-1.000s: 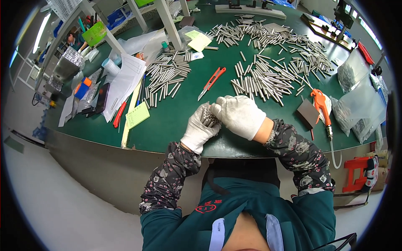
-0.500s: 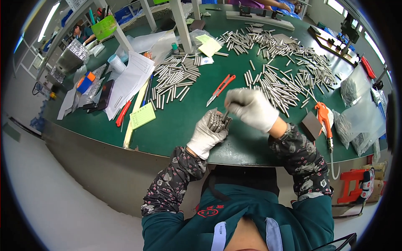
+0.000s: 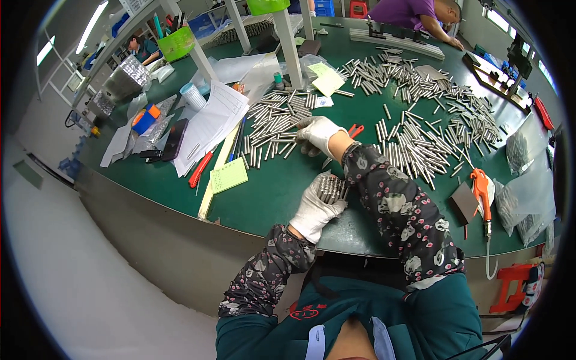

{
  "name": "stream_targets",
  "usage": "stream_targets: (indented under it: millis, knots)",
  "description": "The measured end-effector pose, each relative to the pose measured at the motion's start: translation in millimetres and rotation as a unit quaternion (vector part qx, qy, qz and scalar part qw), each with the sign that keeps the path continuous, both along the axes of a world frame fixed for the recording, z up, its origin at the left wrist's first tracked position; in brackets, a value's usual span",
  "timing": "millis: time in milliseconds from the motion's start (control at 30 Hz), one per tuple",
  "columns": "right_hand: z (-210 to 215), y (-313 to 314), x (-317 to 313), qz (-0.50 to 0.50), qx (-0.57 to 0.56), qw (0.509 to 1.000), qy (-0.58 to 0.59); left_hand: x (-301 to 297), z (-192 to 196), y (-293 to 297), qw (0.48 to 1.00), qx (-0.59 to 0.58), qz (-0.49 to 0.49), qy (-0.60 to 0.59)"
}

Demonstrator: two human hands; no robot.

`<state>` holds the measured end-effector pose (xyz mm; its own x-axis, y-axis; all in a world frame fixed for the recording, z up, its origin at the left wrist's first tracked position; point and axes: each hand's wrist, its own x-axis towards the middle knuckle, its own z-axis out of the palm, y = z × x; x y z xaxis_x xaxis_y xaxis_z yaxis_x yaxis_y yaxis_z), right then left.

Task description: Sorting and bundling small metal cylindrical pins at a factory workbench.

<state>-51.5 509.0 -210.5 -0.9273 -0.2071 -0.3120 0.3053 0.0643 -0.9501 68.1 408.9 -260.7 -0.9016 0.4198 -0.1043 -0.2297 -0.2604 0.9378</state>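
Observation:
My gloved left hand (image 3: pixel 313 213) is closed around a bundle of short metal pins (image 3: pixel 330 188), held with their ends up just above the green table (image 3: pixel 276 207). At the right edge of the left pile of pins (image 3: pixel 277 114) is my gloved right hand (image 3: pixel 320 133). Its fingers are bent and pressed together, and whatever they hold is hidden. Partly covered by the right hand and sleeve lies a red utility knife (image 3: pixel 356 130). A bigger, spread-out heap of loose pins (image 3: pixel 414 150) lies to the right of my right forearm.
On the left are a yellow notepad (image 3: pixel 229 174), a red cutter (image 3: pixel 200 170), a phone (image 3: pixel 174 139) and paper sheets (image 3: pixel 211 117). To the right lie an orange air gun (image 3: pixel 482 191), a dark block (image 3: pixel 464 204) and plastic bags (image 3: pixel 528 198). A co-worker (image 3: pixel 414 15) leans at the far side.
My right hand has moved from above the bundle, left and away from me, to the left pile, its forearm now crossing the table. My left hand still holds the bundle. The view has shifted.

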Motion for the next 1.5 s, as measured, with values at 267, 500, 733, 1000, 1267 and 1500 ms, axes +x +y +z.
stream_targets:
  millis: [267, 500, 733, 1000, 1267, 1500]
  knots:
    - [18.5, 59.2, 89.8, -0.033, 0.077, 0.992, 0.096, -7.7, -11.3, 1.2, 0.998, -0.012, 0.013, 0.054]
    - [-27.8, 66.3, 144.4, -0.004, 0.005, 0.991, 0.132, -8.0, -14.5, 4.1, 0.997, -0.004, -0.005, 0.082]
    - [-57.2, 59.2, 152.1, -0.104, -0.001, 0.962, 0.251, -8.6, -26.5, 1.2, 0.986, -0.079, -0.02, 0.147]
    - [-58.6, 61.8, 153.8, -0.106, -0.003, 0.96, 0.259, -9.2, -30.1, 0.2, 0.981, -0.097, -0.024, 0.165]
    - [-62.1, 62.5, 150.5, -0.11, -0.009, 0.964, 0.244, -9.8, -24.4, 2.4, 0.981, -0.128, -0.03, 0.141]
    - [-59.9, 63.4, 149.1, -0.103, 0.002, 0.97, 0.22, -12.8, -26.2, 2.1, 0.981, -0.13, -0.048, 0.137]
